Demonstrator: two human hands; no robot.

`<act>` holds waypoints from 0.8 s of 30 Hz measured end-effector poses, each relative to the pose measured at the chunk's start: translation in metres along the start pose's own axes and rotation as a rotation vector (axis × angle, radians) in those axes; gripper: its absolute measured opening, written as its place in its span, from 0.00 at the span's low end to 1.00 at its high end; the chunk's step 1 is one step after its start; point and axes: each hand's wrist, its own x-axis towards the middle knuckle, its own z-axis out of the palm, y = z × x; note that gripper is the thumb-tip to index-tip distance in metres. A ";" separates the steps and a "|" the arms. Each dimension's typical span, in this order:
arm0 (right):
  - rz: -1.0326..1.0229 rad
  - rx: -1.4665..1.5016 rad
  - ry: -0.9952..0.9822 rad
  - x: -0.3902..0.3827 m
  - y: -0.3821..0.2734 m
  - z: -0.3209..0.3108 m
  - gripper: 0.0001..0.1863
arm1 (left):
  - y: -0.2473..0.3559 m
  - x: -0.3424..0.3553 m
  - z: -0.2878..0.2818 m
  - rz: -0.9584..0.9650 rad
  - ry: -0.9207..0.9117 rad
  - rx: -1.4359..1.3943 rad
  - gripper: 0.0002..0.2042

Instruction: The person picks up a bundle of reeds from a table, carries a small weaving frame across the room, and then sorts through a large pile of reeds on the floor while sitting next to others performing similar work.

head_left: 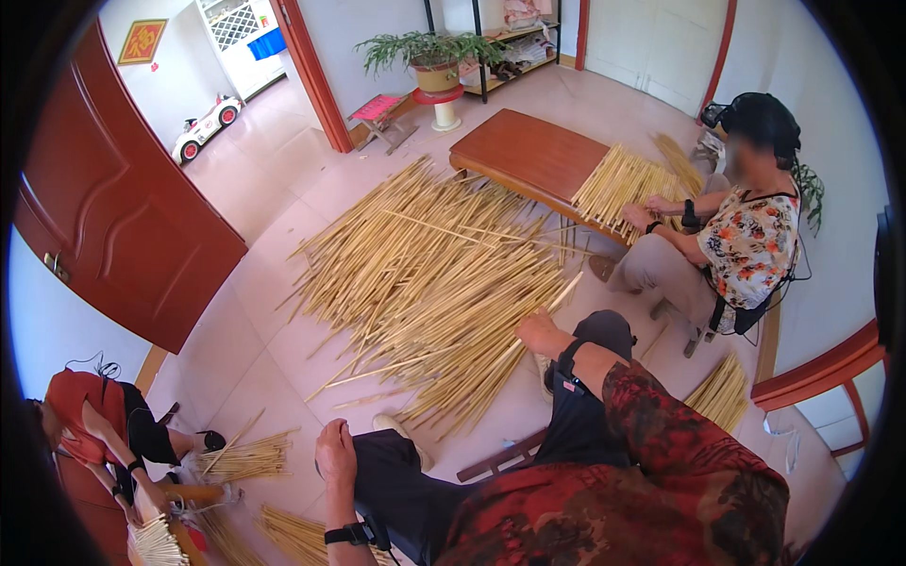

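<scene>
A wide heap of dry yellow stalks [415, 274] lies on the tiled floor in front of me. At the heap's right edge is my right hand [540, 335], its fingers closed around a pale stalk [565, 294] that points up and away to the right. Part of the grip is hidden behind the back of the hand. My left hand [337, 453] is beside my left knee, apart from the heap, its fingers curled together and no object showing in them.
A co-worker [746, 217] at right handles stalks on a low brown table [528, 151]. Another person [94, 424] at lower left holds a stalk bundle [159, 542]. More bundles [722, 391] lie on the floor. A potted plant [437, 75] and folding stool [377, 108] stand beyond.
</scene>
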 end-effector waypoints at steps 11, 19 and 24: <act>0.004 -0.099 -0.095 0.005 0.011 0.013 0.07 | 0.010 -0.001 -0.013 0.160 -0.023 0.033 0.05; 0.012 -0.052 -0.248 0.033 0.008 0.053 0.09 | 0.004 0.012 -0.001 0.031 -0.082 0.012 0.04; 0.050 0.025 -0.353 0.058 0.013 0.103 0.10 | 0.009 0.023 -0.001 0.004 -0.139 -0.064 0.05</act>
